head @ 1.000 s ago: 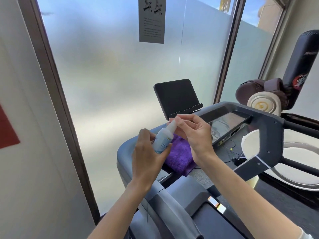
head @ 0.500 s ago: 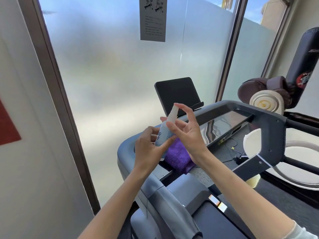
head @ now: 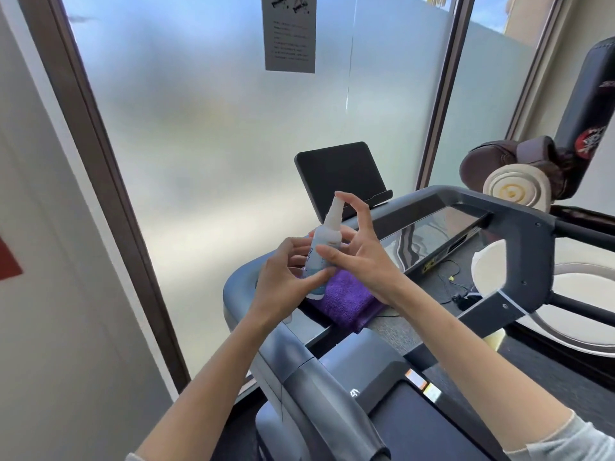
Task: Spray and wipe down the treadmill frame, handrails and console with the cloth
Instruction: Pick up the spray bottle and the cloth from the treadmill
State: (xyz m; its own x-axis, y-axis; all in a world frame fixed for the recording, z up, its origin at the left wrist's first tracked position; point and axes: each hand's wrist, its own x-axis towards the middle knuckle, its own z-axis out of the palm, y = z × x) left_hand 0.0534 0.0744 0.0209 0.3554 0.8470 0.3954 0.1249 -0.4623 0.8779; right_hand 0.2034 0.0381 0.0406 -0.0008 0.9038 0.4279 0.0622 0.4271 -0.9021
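A small white spray bottle (head: 325,241) stands nearly upright above the left end of the treadmill console (head: 432,232). My left hand (head: 283,287) pinches its lower part between thumb and fingers. My right hand (head: 364,257) holds it from the right, thumb across the bottle's body and index finger curled over the nozzle top. A folded purple cloth (head: 347,302) lies on the console ledge right under both hands. The grey treadmill frame (head: 522,224) curves round the console, and the left handrail (head: 319,390) runs toward me.
A black tablet holder (head: 339,174) stands behind the console, close to the frosted window (head: 199,128). A wall sits tight on the left. At the right are a black punching bag (head: 589,104), brown gloves (head: 512,158), and a cable (head: 456,287) on the floor.
The bottle has been lifted and turned more upright. My right hand has shifted from the cap to a hold with the index finger on top and the thumb on the body.
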